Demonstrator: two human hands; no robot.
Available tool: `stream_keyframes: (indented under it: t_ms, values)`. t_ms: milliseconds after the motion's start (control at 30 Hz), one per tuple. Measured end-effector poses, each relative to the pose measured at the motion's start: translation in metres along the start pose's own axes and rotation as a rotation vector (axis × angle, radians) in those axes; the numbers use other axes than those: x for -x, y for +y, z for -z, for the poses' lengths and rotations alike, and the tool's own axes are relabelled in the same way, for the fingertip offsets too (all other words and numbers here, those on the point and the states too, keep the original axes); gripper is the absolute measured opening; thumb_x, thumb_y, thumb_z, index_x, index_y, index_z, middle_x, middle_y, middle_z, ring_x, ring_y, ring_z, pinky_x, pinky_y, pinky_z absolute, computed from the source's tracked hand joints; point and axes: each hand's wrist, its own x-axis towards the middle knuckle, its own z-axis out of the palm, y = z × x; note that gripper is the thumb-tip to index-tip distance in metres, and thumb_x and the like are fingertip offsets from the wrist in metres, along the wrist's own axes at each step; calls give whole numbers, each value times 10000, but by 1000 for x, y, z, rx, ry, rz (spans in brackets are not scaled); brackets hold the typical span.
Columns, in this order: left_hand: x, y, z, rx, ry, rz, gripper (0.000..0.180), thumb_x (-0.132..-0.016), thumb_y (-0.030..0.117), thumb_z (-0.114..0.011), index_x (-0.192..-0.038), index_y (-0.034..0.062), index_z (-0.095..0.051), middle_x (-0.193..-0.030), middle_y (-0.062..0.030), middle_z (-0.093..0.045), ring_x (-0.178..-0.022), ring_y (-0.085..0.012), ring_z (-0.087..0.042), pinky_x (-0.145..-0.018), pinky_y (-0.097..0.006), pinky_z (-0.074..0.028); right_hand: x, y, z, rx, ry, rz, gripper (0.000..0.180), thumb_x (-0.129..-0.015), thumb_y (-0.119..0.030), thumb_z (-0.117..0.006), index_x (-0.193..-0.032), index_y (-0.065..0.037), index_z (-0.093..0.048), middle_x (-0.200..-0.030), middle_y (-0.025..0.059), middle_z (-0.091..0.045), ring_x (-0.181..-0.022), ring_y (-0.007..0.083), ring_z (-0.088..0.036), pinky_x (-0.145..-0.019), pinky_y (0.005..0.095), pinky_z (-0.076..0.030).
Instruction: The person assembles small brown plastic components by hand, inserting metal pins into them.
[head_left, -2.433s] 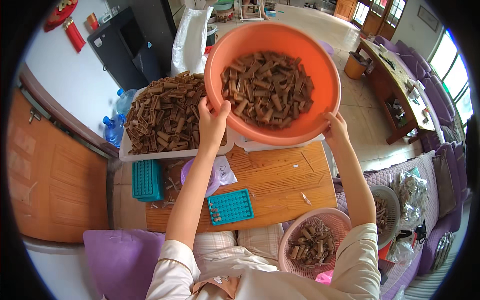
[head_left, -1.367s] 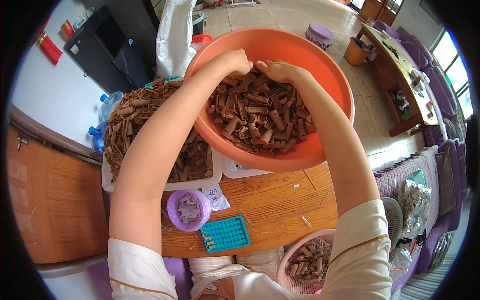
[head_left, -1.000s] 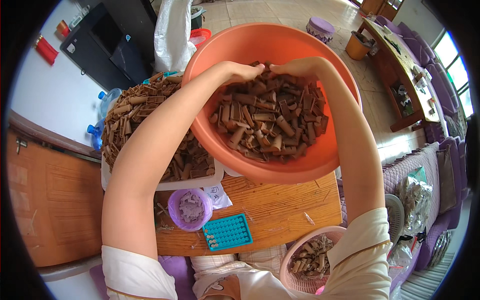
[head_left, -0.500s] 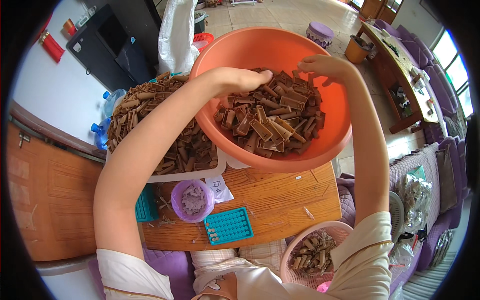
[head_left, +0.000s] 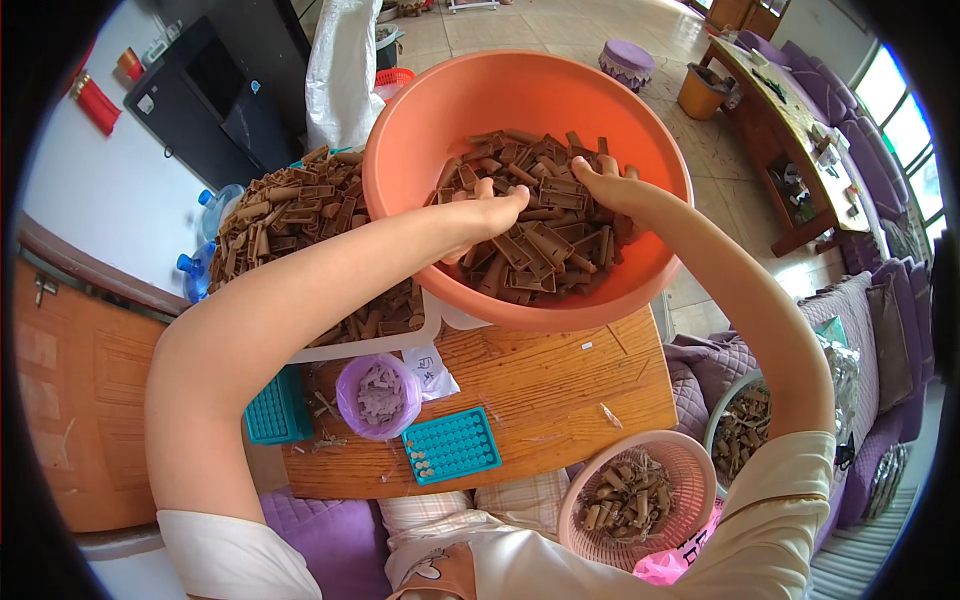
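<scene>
A large orange basin (head_left: 530, 95) holds a heap of small brown trough-shaped pieces (head_left: 545, 265), some showing a hollow side and others a rounded back. My left hand (head_left: 490, 213) is at the left side of the heap, palm turned inward, thumb and fingers apart, with some fingertips down among the pieces. Opposite it, my right hand (head_left: 612, 188) reaches over the right part of the heap. Its thumb points left and its fingers are spread, partly sunk between pieces. I see nothing gripped in either hand.
Left of the basin, a white tub (head_left: 360, 348) is piled with similar pieces. On the wooden table (head_left: 550, 400) are a purple-lined container (head_left: 350, 400) of pale bits, a teal tray (head_left: 450, 445) and another teal tray (head_left: 277, 412). A pink basket (head_left: 690, 500) stands at the near right.
My left hand has come nearer and down along the heap's left side. My right hand has moved from beside the right rim inward onto the pieces.
</scene>
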Motion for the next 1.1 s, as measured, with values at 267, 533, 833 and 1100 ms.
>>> stream_keyframes:
  t_ms: [267,533,833,1100]
  values:
    - [6,10,-13,206,-24,-15,588,-859,515,-272,-1351,253,-85,-1412,-117,-74,-1295,-311,-96,-956,-552,-214,-13,7,-17,-239,-104,58,668,-818,-603,-250,-1346,-213,-130,-1376,140,-143,-1242,358,-229,-916,612,-257]
    - [5,33,-39,402,235,-116,636,-836,490,-325,-1361,214,-95,-1357,-217,-89,-1258,-370,-180,-990,-477,-231,-17,0,-45,-549,-71,22,626,-832,-553,-228,-1341,-188,-205,-1369,159,-159,-1253,341,-194,-924,560,-280]
    - [-19,20,-60,469,431,-267,616,-823,454,-375,-1335,166,-190,-1333,-226,-141,-1204,-383,-287,-981,-412,-281,-29,13,-68,-702,77,189,588,-850,-499,-226,-1255,-110,-397,-1272,175,-382,-1182,303,-359,-952,401,-302]
    - [-26,32,-60,683,478,-346,561,-778,410,-480,-1250,139,-348,-1280,-188,-267,-1159,-358,-340,-963,-411,-307,-6,-2,-65,-1082,45,143,461,-871,-437,-343,-1177,-125,-491,-1186,145,-471,-1069,261,-462,-883,386,-376]
